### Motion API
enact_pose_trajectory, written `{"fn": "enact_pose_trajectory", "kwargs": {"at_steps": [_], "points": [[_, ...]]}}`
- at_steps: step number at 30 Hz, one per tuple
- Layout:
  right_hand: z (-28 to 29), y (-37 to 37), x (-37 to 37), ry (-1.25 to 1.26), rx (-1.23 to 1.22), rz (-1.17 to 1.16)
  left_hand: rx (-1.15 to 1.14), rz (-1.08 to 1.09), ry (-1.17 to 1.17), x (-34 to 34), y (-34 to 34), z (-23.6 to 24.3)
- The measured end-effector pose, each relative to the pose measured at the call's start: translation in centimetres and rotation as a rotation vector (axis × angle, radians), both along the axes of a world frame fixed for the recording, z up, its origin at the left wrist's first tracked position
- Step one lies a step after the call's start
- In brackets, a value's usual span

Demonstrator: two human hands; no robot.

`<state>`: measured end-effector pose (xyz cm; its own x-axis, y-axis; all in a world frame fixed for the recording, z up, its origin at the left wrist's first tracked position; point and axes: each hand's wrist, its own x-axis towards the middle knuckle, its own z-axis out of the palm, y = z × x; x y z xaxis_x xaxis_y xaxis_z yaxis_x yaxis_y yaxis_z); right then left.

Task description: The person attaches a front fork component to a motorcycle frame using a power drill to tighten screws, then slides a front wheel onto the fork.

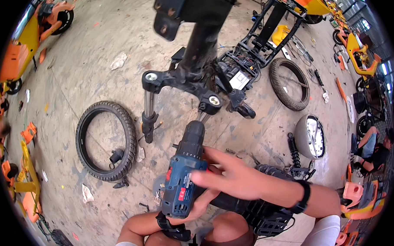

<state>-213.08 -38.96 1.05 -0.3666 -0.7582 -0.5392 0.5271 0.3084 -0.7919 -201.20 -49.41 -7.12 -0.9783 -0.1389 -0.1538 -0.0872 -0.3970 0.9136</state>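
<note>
A blue and black cordless drill [184, 180] points away from me, tilted up. Its chuck and bit sit just below the right bolt [213, 100] of a black fork clamp [178, 82]; whether the bit touches is hard to see. My left hand [200, 206] wraps the drill from beneath at its rear, partly hidden by the body. Against the drill's right side is my right hand [231, 176], thumb over the body and fingers behind it, slightly blurred. Another bolt [151, 76] tops the clamp's left end, where a metal fork leg [149, 109] hangs down.
A loose tyre [130, 142] lies at left, another tyre [272, 79] at far right. Beyond the clamp stands a black scooter frame [271, 23] with wiring. Near my right arm are a shock absorber [293, 148] and a grey rounded shell [302, 139]. Someone [378, 153] sits at far right.
</note>
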Motion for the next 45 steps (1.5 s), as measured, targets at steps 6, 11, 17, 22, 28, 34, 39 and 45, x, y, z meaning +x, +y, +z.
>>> {"fn": "enact_pose_trajectory", "kwargs": {"at_steps": [6,11,17,22,28,34,39,45], "points": [[-2.1,4.0,3.4,0.467,0.115,0.119,-0.017,-0.128,-0.103,-0.8,-1.2,3.0],[4.7,1.7,1.0,0.187,0.219,0.215,1.128,-0.081,0.17,0.2,2.1,1.5],[6.7,3.3,-1.7,-0.01,0.246,0.339,0.936,-0.281,-0.055,-0.6,2.4,2.2],[8.5,-0.9,-0.1,0.384,0.469,0.572,0.545,-0.375,0.165,0.9,0.1,-0.3],[7.0,-1.2,1.0,0.077,0.533,0.306,-0.065,-0.763,0.103,3.4,-9.5,-4.9],[3.8,6.2,-0.1,0.132,0.648,1.02,-0.83,0.029,-0.606,16.1,-19.4,-15.0],[2.9,-3.8,3.9,-0.084,0.382,0.642,-0.983,0.297,-0.957,24.4,-19.0,-20.2],[-5.4,-1.0,4.4,-0.294,0.022,0.213,-0.865,0.16,-1.08,25.5,-13.8,-22.6]]}}
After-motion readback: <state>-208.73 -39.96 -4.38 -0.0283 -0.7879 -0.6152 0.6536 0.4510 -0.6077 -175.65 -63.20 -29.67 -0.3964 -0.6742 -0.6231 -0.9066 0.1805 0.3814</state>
